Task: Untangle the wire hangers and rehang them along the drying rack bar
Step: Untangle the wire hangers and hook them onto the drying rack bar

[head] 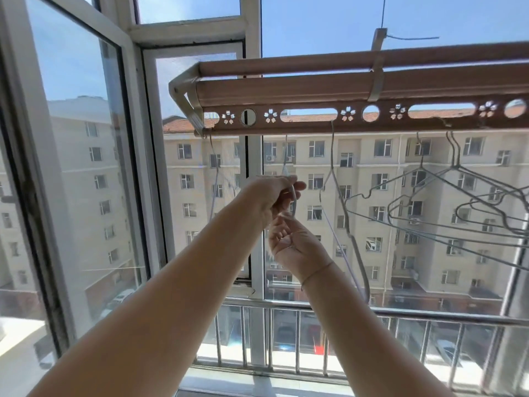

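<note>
Wide view out of the open window (pixel 134 138), a pale apartment block (pixel 386 173) filling the background across the street, a metal railing (pixel 315 310) low along the sill. Overhead runs the drying rack bar (pixel 315 90), brown, its lower rail punched with slots, round holes and flower cut-outs. Off to the right, under that rail, hangs the tangle of wire hangers (pixel 458 202), several grey frames overlapping and tilted into one another, hooks bunched close together. Just left of the tangle, one grey hanger (pixel 333 167) hooks into a long slot and hangs apart from the bunch. Far left, another thin hanger (pixel 213 167) dangles at the end of the rail.

Both arms reach up in the middle. The left hand (pixel 274 196) is uppermost, fingers curled, pinching the white hanger (pixel 292 196) just below its neck; its hook rises towards the underside of the rail. Right beneath it, the right hand (pixel 292 245), palm facing back, brings its fingertips onto the lower stretch of the same wire. A thin bracelet (pixel 317 270) circles the right wrist.
</note>
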A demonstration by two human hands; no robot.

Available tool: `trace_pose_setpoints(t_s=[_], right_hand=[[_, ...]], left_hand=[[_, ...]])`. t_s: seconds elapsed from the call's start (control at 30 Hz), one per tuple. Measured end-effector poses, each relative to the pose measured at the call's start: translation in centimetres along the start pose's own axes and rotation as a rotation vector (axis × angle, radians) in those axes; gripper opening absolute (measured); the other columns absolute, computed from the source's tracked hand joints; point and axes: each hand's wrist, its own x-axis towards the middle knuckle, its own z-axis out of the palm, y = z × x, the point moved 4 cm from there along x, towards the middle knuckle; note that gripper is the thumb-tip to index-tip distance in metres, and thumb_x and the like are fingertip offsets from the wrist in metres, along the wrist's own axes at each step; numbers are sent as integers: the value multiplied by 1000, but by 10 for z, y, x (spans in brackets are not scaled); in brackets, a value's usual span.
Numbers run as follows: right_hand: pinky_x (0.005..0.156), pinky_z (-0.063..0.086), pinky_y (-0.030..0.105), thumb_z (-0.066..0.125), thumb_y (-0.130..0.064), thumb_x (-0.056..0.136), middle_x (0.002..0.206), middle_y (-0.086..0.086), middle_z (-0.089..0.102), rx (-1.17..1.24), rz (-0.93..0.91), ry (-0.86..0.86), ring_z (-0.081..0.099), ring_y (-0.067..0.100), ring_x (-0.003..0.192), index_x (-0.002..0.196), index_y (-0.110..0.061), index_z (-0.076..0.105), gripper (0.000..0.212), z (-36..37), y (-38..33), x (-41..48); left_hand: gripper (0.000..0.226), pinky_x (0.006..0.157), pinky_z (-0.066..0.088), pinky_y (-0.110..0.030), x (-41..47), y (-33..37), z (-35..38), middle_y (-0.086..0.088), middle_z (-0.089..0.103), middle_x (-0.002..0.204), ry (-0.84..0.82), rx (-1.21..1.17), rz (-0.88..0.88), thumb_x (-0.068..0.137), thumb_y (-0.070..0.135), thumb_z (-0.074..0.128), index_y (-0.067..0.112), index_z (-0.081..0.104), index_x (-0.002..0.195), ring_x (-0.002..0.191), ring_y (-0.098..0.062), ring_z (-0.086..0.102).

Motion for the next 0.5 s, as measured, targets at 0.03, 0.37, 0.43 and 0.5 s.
trace_pose_setpoints(t_s=[0.03,0.37,0.43,0.5], right_hand=[[38,45,15,55,-7,90,57,9,60,7,-2,15,56,11,41,78,-1,58,14,-1,-1,2],[49,54,20,58,-15,88,75,12,59,-369,58,162,61,15,55,85,2,57,18,-88,1,-4],[50,53,21,58,-14,88,75,11,57,-515,26,223,56,18,63,87,0,55,14,-108,-3,-6],[54,51,22,57,-14,88,76,9,54,-719,23,270,53,17,66,88,-1,55,13,-126,-5,-8]], left_hand=[[19,44,42,-17,2,0,2,-1,68,55,5,9,-10,88,11,60,3,66,72,58,-10,54],[14,48,46,-17,-28,-69,-31,-5,72,75,86,44,-55,90,11,56,2,67,94,55,-9,62],[14,49,46,-18,-40,-92,-42,-7,72,77,84,48,-73,90,10,56,3,67,94,56,-10,63],[15,52,46,-18,-50,-116,-57,-7,73,79,96,84,-98,90,9,55,6,68,95,59,-10,63]])
